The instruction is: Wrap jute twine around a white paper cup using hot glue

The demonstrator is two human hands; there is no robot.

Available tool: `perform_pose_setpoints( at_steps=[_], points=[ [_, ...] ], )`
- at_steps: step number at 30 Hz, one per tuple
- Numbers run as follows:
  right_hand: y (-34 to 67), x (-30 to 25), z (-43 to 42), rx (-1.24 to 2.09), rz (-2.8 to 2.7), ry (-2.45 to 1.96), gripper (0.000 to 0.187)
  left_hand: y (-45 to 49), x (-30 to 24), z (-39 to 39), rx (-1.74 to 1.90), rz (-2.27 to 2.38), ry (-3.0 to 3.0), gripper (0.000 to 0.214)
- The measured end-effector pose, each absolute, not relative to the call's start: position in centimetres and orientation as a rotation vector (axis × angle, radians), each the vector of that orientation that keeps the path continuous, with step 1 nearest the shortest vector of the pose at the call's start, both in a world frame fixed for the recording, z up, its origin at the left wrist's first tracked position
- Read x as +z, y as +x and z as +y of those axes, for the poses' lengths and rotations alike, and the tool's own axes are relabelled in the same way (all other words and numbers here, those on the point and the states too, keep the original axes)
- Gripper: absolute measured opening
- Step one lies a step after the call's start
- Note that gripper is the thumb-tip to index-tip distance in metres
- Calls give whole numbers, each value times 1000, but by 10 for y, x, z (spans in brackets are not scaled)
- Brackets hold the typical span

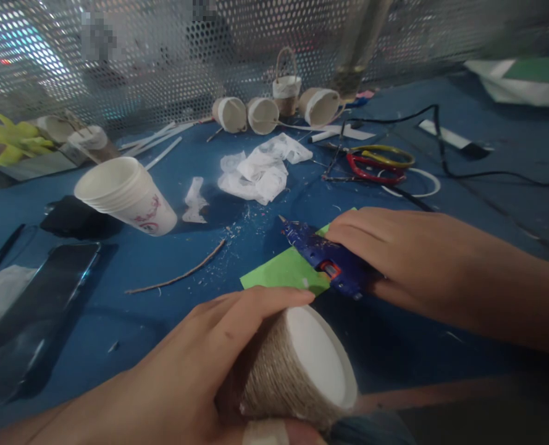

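My left hand (218, 352) is wrapped round a paper cup (283, 371) covered in brown twine, which lies tilted with its white base facing right. A strip of tape or bandage circles one of my left fingers. In my right hand (376, 253) is a blue hot glue gun (320, 253), its nozzle pointing to the upper left. Beneath the glue gun lies a green sheet of paper (274, 272). A thin brown twig-like piece of cord (181, 278) rests on the blue table (163, 327) to the left.
Stacked white paper cups (130, 198) lean at the left, near a dark phone (37, 309). Crumpled white tissue (260, 170) lies mid-table. Several twine-wrapped cups (318, 108) stand along the perforated metal screen (163, 68). Scissors (376, 167) and a black cable (441, 142) are at the right.
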State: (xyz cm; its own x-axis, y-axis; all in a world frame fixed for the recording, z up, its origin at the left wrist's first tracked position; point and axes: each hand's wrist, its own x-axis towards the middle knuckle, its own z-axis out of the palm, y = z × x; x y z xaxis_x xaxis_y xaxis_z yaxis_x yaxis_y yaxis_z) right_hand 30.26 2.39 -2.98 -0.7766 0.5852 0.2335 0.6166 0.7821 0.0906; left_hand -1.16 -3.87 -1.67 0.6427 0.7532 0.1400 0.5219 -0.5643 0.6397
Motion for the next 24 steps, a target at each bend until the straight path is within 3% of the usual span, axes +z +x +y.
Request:
perform_pose_setpoints(
  at_steps=[24],
  points=[
    [305, -36, 27, -196, -2725, -856, 28, -9, -18, -37, 555, 992, 2330, 78]
  ],
)
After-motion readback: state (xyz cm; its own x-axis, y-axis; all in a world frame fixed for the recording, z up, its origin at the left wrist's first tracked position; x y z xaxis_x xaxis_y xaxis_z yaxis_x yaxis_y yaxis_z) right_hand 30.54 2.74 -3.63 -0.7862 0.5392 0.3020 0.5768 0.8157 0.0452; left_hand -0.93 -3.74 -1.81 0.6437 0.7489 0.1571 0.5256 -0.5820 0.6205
